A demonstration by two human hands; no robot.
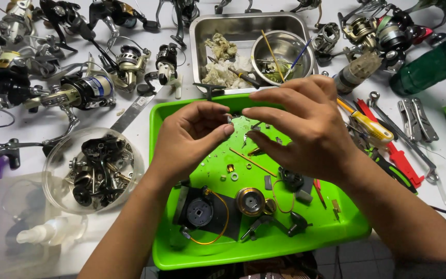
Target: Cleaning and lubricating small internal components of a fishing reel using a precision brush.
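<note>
With the left hand point(189, 135) pinching a tiny metal part point(229, 119) and the right hand point(298, 126) half-curled, empty fingers closing in, it seems wise to stay low over the green tray point(157, 155), catching drops.

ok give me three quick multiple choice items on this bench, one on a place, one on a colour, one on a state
1. Where does the clear round tub of dark parts stand?
A. left of the tray
B. inside the tray
C. in the steel pan

2. What colour is the tray under the hands?
A. blue
B. green
C. white

3. How are the two hands?
A. flat on the table
B. fingertips brought together over the tray
C. both wrapped round a bottle

Key: 1 A, the tub sits on the white table left of the tray. 2 B, its rim is bright green. 3 B, left hand and right hand pinch at something tiny between them.
</note>
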